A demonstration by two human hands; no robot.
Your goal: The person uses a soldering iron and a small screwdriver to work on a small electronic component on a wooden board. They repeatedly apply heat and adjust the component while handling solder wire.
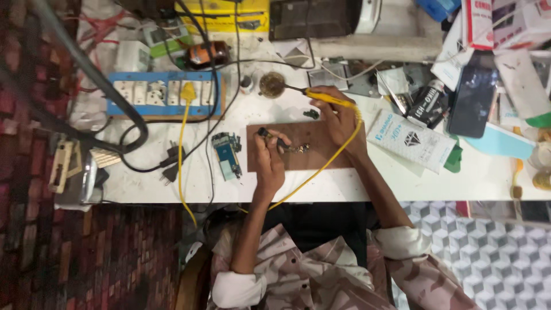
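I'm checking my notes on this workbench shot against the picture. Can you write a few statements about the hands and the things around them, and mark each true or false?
1. The right hand holds a yellow soldering iron. True.
2. The iron's tip is pressed on the blue circuit board. False: the tip reaches toward a small round tin; the board lies apart, left of the brown mat.
3. The left hand holds a small dark tool over the brown mat. True.
4. The yellow plug sits in the blue socket strip. True.
5. The dark phone lies on the brown mat. False: it lies far to the right among boxes.
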